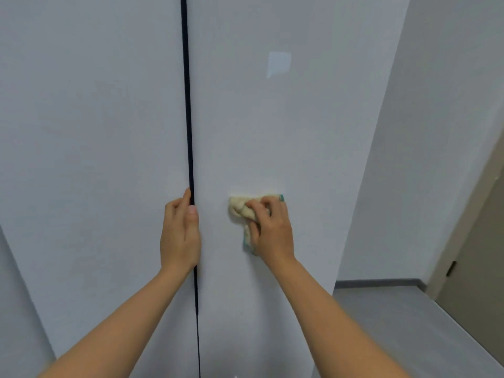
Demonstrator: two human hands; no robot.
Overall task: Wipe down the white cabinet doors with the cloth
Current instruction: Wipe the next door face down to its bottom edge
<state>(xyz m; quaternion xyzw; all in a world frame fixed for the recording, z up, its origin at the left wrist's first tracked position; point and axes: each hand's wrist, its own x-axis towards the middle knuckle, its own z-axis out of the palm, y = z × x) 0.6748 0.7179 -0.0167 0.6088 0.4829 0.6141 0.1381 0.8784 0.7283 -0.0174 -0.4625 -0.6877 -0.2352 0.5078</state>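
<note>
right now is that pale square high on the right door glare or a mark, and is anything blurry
Head view: the pale patch on the right door looks like a soft reflection; lighting is even and dim; the cloth under the right hand is slightly soft; wide-angle lens splays the door edges.

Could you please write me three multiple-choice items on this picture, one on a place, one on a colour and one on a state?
1. Where is the left hand?
A. at the dark gap between the two doors
B. flat on the floor
C. on the cloth

2. What colour is most of the cloth?
A. red
B. pale yellow
C. black

3. What is the right hand doing?
A. hanging free
B. pressing the cloth against the right door
C. pointing at the wall

Answers:
1 A, its fingers curl round a door's edge at the gap.
2 B, it is cream yellow with a teal edge.
3 B, its fingers hold the bunched cloth on the door.
</note>
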